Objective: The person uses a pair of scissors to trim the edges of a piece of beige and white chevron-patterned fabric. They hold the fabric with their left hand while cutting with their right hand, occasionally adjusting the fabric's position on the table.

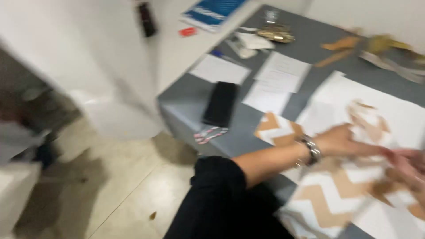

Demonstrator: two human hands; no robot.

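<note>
We see our left hand (343,140), a metal watch (311,150) on its wrist, reaching across the grey table (248,128) onto tan-and-white zigzag paper (330,194). Our right hand (409,166) meets it at the picture's right edge, where the paper lies under and between the fingers. Motion blur hides whether the fingers pinch or lie flat; we cannot tell. A black phone (220,104) lies near the table's left edge, white sheets (283,71) beyond it.
</note>
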